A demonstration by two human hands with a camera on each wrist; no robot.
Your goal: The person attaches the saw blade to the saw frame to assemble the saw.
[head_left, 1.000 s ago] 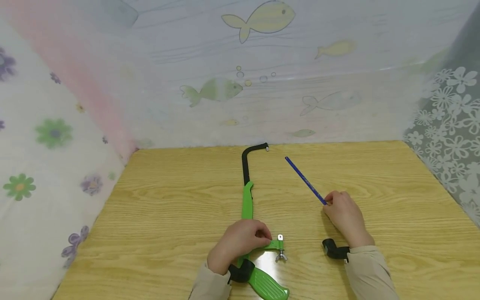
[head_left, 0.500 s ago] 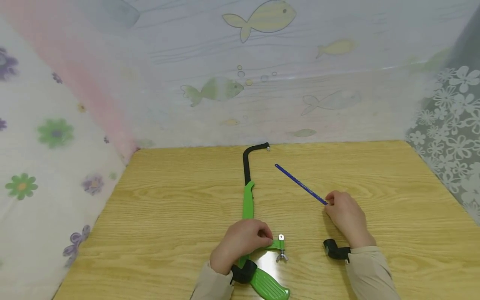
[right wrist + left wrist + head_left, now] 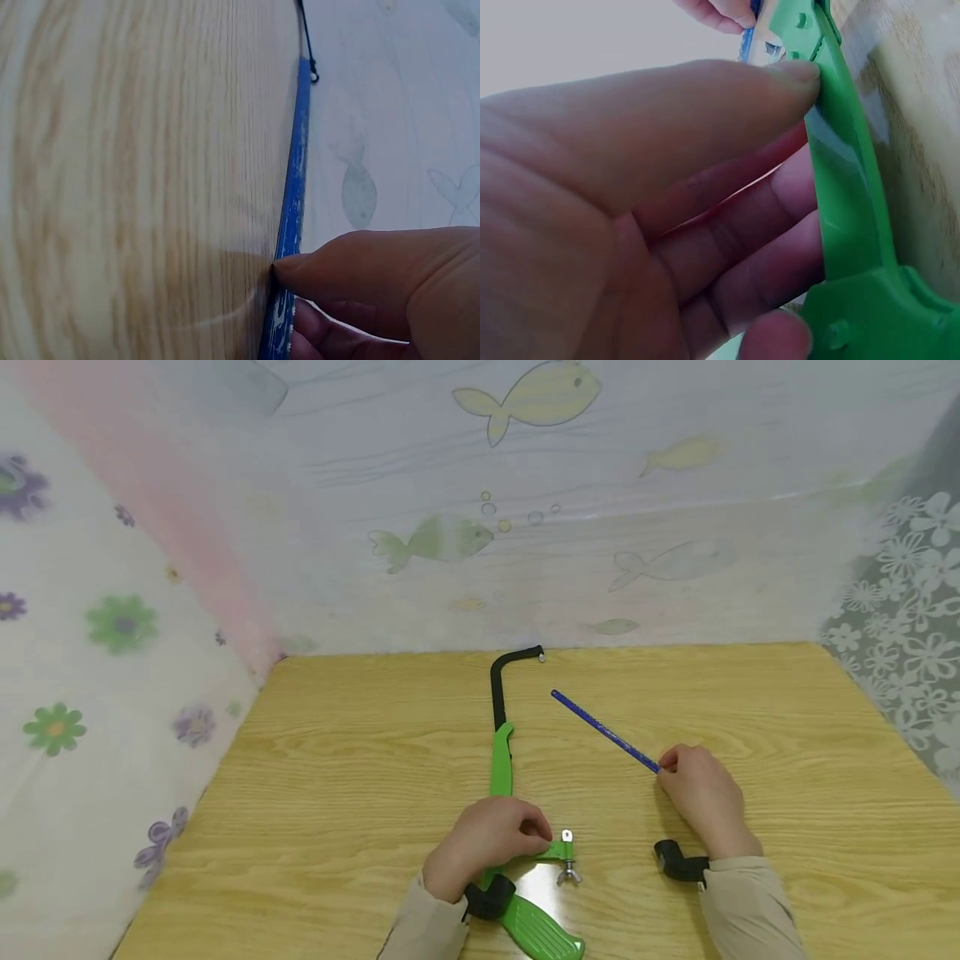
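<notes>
A hacksaw frame (image 3: pixel 502 764) with a green body and a black bent front arm lies lengthwise on the table. My left hand (image 3: pixel 491 839) reaches across it and pinches the green lower arm (image 3: pixel 847 187) between thumb and fingers. At that arm's end sit a metal blade post and a wing nut (image 3: pixel 569 877). The ribbed green handle (image 3: pixel 542 929) shows below my left wrist. Off to the right, my right hand (image 3: pixel 702 793) pinches the near end of a blue hacksaw blade (image 3: pixel 603 729), whose far end points up and left toward the black arm's tip.
The wood-grain table (image 3: pixel 360 735) meets a fish-print covering (image 3: pixel 555 577) along its back edge. A flower-print covering (image 3: pixel 120 693) rises at the left. Black camera mounts (image 3: pixel 678 862) sit on both wrists.
The blade's far end has swung left, toward the frame's black arm, while the right hand kept its pinch. The left hand keeps its hold on the frame.
</notes>
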